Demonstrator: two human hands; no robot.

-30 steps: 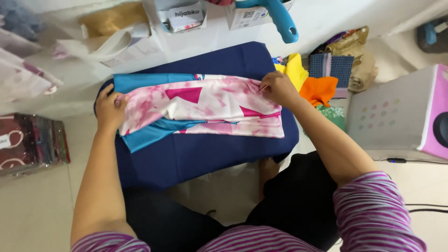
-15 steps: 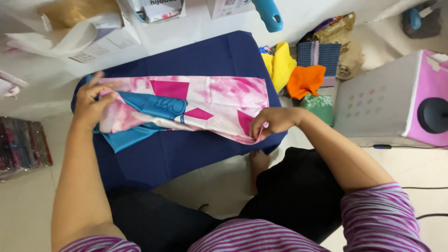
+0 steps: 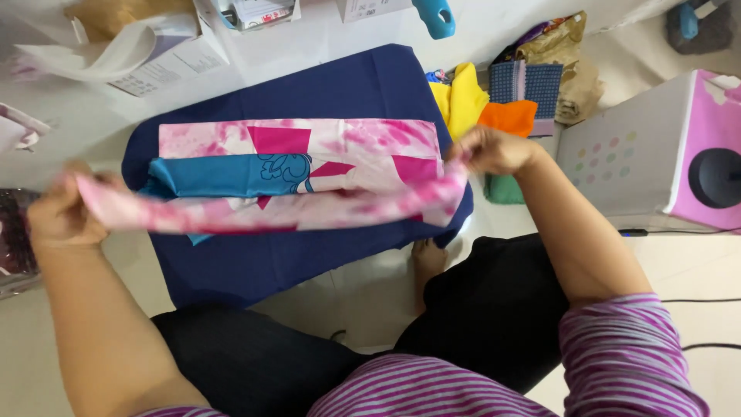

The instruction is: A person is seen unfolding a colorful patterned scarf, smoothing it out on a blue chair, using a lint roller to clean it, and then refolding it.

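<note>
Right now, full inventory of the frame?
scarf: 1, pink with blue and magenta patches, on the pad; near edge lifted between both hands
pad: 1, navy, floor centre
cloth pile: several pieces, yellow, orange, green, blue check, tan, right of the pad
box: 1, white and pink with a dark round part, far right
handle: 1, blue, top edge
cartons: a few, white, top left
packets: stack, dark red, left edge
cable: black, lower right
left hand: pinching the scarf's left end
right hand: pinching its right end
</note>
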